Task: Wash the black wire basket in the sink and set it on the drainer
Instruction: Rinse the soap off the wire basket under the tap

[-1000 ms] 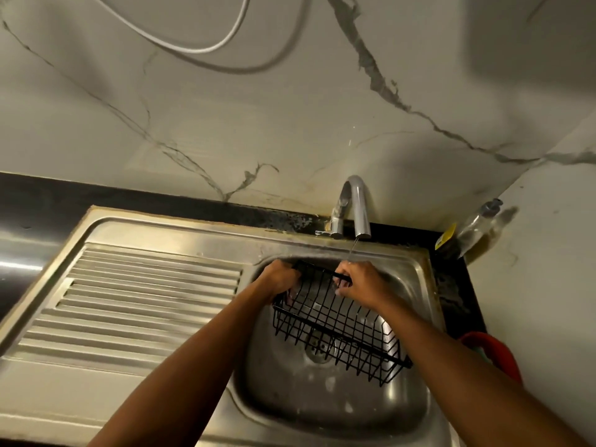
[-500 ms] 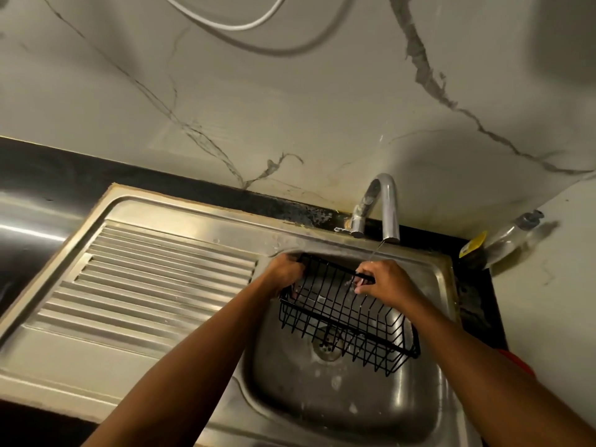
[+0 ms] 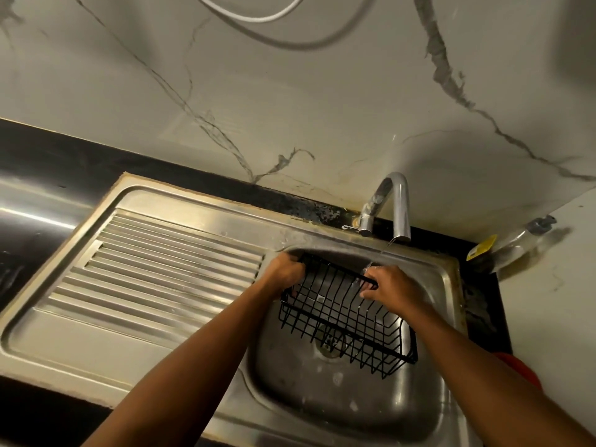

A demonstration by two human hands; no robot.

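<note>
The black wire basket (image 3: 345, 324) hangs tilted over the steel sink bowl (image 3: 325, 398), above the drain. My left hand (image 3: 283, 274) grips its far left corner. My right hand (image 3: 392, 288) is closed on the basket's far top rail. A thin stream of water from the chrome tap (image 3: 395, 204) falls onto the rail beside my right hand. The ribbed steel drainer (image 3: 154, 279) lies to the left of the bowl, with nothing on it.
A clear plastic bottle (image 3: 519, 243) with a yellow label lies at the back right corner by the wall. Something red (image 3: 519, 369) shows at the right behind my forearm. Black countertop (image 3: 35, 201) surrounds the sink; a white cable (image 3: 254, 14) hangs on the marble wall.
The camera view has shifted, so the sink sits further right in the frame. Both hands keep the same grip on the basket, which stays under the running tap.
</note>
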